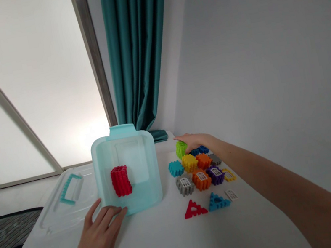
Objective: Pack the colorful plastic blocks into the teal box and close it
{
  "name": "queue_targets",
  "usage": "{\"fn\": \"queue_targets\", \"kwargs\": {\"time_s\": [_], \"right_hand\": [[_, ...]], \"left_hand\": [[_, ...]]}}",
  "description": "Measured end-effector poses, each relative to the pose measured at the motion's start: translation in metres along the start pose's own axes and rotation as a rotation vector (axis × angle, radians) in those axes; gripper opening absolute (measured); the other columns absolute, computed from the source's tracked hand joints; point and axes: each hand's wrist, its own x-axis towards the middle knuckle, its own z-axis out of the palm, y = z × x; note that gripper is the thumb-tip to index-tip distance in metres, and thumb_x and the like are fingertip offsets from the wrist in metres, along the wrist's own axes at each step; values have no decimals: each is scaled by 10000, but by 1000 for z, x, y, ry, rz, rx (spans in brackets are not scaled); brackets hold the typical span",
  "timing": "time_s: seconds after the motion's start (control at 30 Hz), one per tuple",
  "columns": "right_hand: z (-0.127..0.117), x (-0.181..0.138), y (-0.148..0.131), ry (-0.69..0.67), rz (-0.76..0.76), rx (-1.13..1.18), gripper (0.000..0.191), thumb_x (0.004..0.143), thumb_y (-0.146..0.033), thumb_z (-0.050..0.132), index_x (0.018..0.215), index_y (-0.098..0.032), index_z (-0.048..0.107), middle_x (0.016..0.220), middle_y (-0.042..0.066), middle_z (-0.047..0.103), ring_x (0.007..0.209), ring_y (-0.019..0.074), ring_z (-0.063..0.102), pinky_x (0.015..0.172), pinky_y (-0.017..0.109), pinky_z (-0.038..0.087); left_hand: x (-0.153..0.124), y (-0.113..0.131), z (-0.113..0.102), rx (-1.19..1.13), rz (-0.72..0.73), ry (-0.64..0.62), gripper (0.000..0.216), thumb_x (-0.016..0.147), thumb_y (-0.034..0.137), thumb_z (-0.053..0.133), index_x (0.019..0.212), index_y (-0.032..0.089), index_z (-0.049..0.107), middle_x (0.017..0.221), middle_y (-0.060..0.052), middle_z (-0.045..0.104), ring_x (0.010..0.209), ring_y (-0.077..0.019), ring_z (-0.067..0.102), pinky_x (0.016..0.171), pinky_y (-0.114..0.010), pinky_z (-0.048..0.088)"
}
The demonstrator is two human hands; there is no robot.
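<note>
My right hand (194,140) reaches to the far side of the block group, its fingers around a lime-green stack of notched building blocks (181,149). My left hand (102,229) has its fingers stretched out, with the fingertips touching the lower left rim of a pale turquoise plastic box (152,165). The box's opening faces me, and a red stack of notched blocks (121,181) is inside it. Close to my right hand are dark blue blocks (200,150), a yellow stack (189,163), an orange stack (204,160) and a light blue stack (176,168).
Nearer me lie grey (185,185), orange (201,180) and purple stacks (216,175) with white window pieces, plus red (195,209) and blue triangles (218,201). A clear lid (53,216) lies left of the box. A wall (263,59) and green curtain (140,51) stand behind.
</note>
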Motion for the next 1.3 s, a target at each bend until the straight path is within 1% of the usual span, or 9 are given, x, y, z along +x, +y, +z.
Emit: {"fn": "queue_targets", "kwargs": {"time_s": [0.2, 0.4, 0.6, 0.8, 0.9, 1.03, 1.23, 1.3], "right_hand": [[6, 6, -6, -28, -26, 22, 1012, 515, -195, 855, 1462, -238, 502, 1305, 130, 658, 1118, 336, 654, 946, 392, 516], [8, 9, -10, -7, -37, 50, 915, 514, -185, 849, 1384, -280, 584, 1280, 80, 684, 1126, 321, 651, 967, 384, 506], [-5, 1, -17, 6, -50, 47, 844, 572, -157, 807, 1380, -248, 584, 1279, 94, 683, 1119, 315, 649, 955, 360, 501], [-21, -21, -31, 15, -55, 21, 760, 646, -186, 765, 1379, -226, 565, 1267, 104, 676, 1073, 301, 652, 892, 338, 504], [-27, -40, -45, 17, -81, 9, 716, 667, -196, 759, 1358, -221, 574, 1267, 97, 672, 1091, 294, 640, 908, 329, 491], [-37, -68, -73, 11, -152, 6, 640, 687, -214, 759, 1307, -217, 600, 1252, 92, 674, 1103, 290, 630, 923, 327, 476], [-58, -110, -124, -89, -243, -24, 570, 721, -306, 748, 1263, -206, 602, 1167, 81, 690, 1019, 276, 641, 822, 313, 488], [-64, -122, -141, -128, -277, -21, 558, 728, -322, 746, 1255, -206, 603, 1152, 74, 690, 1004, 267, 640, 812, 304, 483]], "left_hand": [[1, 1, 0, 10, 3, -1, 287, 995, 140, 430, 1089, 250, 677, 908, -1, 728, 862, -150, 673, 1185, -469, 257], [-1, -1, 3, 12, 5, -1, 261, 1004, 153, 450, 1097, 251, 673, 915, 5, 731, 861, -144, 673, 1184, -456, 254], [-2, -2, 3, 8, 13, 5, 244, 1014, 175, 451, 1091, 244, 672, 902, 3, 724, 856, -149, 664, 1176, -462, 258], [-1, -2, 0, 29, 30, -23, 241, 1000, 148, 461, 1092, 236, 667, 916, -7, 719, 866, -161, 660, 1161, -476, 279], [-1, -3, -1, 44, 47, -37, 246, 992, 134, 468, 1096, 237, 666, 919, -8, 718, 861, -164, 654, 1149, -482, 292], [-2, -4, 0, 61, 64, -37, 249, 985, 127, 472, 1082, 232, 675, 926, -16, 717, 875, -171, 651, 1145, -494, 295], [-3, -6, 2, 58, 75, -23, 243, 981, 128, 478, 1062, 228, 684, 919, -20, 714, 867, -178, 648, 1147, -503, 294], [-2, -5, 1, 60, 79, -25, 245, 977, 123, 481, 1064, 228, 685, 917, -20, 712, 870, -181, 646, 1148, -508, 294]]}}
